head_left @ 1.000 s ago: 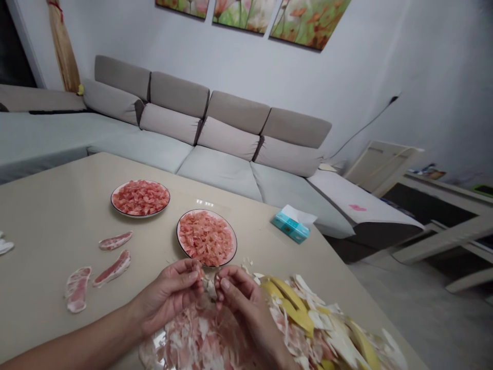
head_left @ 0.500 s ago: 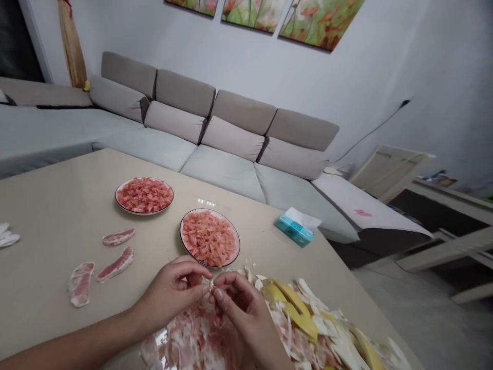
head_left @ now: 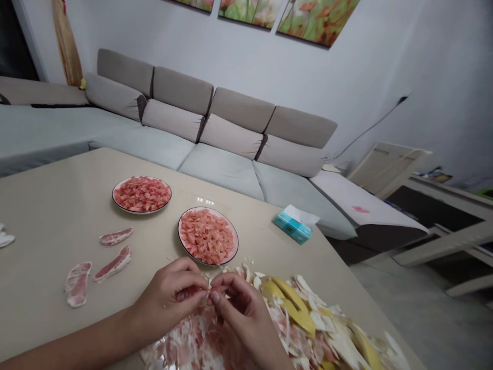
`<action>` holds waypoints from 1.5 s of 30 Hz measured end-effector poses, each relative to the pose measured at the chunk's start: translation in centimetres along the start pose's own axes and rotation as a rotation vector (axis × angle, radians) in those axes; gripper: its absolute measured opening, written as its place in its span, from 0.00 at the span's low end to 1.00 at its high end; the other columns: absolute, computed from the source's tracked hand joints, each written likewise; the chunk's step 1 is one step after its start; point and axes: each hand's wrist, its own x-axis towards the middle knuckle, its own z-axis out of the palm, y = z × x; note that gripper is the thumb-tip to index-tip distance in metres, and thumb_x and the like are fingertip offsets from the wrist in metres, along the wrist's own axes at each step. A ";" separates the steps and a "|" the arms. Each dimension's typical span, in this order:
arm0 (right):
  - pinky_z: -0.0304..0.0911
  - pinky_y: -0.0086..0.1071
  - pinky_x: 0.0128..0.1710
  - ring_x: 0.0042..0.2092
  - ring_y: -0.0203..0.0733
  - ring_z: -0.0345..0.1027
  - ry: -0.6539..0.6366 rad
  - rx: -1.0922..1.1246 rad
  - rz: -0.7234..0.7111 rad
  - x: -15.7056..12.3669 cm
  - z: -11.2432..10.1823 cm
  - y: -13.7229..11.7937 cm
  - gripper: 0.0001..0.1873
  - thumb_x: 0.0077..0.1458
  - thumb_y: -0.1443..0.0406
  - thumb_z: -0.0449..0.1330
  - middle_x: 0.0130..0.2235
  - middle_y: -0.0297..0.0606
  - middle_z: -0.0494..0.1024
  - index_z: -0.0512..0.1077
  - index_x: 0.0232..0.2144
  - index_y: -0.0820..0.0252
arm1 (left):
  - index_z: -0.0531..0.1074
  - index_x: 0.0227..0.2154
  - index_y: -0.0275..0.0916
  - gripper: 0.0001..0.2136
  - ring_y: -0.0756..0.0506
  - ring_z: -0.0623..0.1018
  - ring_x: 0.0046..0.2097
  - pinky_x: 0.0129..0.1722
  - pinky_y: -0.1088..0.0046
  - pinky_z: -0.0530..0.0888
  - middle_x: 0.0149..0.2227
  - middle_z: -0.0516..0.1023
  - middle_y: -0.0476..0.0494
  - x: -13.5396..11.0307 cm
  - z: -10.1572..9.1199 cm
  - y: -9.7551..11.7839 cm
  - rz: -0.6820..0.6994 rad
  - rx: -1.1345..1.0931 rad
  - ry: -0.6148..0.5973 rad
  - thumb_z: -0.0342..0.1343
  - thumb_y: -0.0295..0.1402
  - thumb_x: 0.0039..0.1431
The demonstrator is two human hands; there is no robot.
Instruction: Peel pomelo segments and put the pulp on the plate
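My left hand (head_left: 169, 298) and my right hand (head_left: 236, 306) meet fingertip to fingertip over a heap of pink-white pomelo skins and yellow peel (head_left: 292, 324). Both are closed in a pinch on a small pomelo segment (head_left: 208, 288), pink flesh showing under the left fingers. Just beyond them sits a round plate of peeled pink pomelo pieces (head_left: 208, 236). A second such plate (head_left: 141, 193) stands further left. Three unpeeled pomelo segments (head_left: 114, 263) lie on the beige table (head_left: 50, 210) left of my hands.
A teal tissue pack (head_left: 293, 228) lies near the table's right edge. White skin scraps (head_left: 5, 238) sit at the far left edge. A grey corner sofa (head_left: 215, 149) runs behind the table, and low white furniture (head_left: 435, 221) stands on the floor to the right.
My hands stay together pinching the segment, fingers shifting slightly and sinking a little toward the peel heap. The view has shifted slightly; plates and loose segments lie as before.
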 end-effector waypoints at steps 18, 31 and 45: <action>0.61 0.25 0.25 0.26 0.36 0.66 0.088 -0.118 -0.026 -0.1 1.3 1.3 0.07 0.52 0.62 0.63 0.25 0.35 0.75 0.76 0.29 0.60 | 0.70 0.24 0.37 0.04 0.51 0.65 0.26 0.25 0.77 0.60 0.27 0.66 0.50 -0.1 1.0 -0.9 -0.008 0.063 0.109 0.54 0.22 0.48; 0.59 0.25 0.21 0.22 0.33 0.62 0.163 -0.019 -0.070 -0.5 1.1 1.6 0.16 0.50 0.54 0.65 0.22 0.32 0.70 0.74 0.25 0.61 | 0.71 0.24 0.37 0.04 0.50 0.67 0.30 0.30 0.76 0.62 0.26 0.69 0.51 1.6 -0.1 -2.0 -0.192 -0.130 0.194 0.55 0.23 0.48; 0.62 0.27 0.24 0.25 0.36 0.65 0.164 -0.150 -0.088 -0.4 0.4 0.8 0.12 0.53 0.56 0.63 0.26 0.35 0.74 0.76 0.30 0.60 | 0.81 0.33 0.40 0.06 0.45 0.77 0.37 0.38 0.72 0.70 0.34 0.80 0.43 0.8 -0.5 -0.1 -0.100 -0.150 -0.005 0.60 0.30 0.54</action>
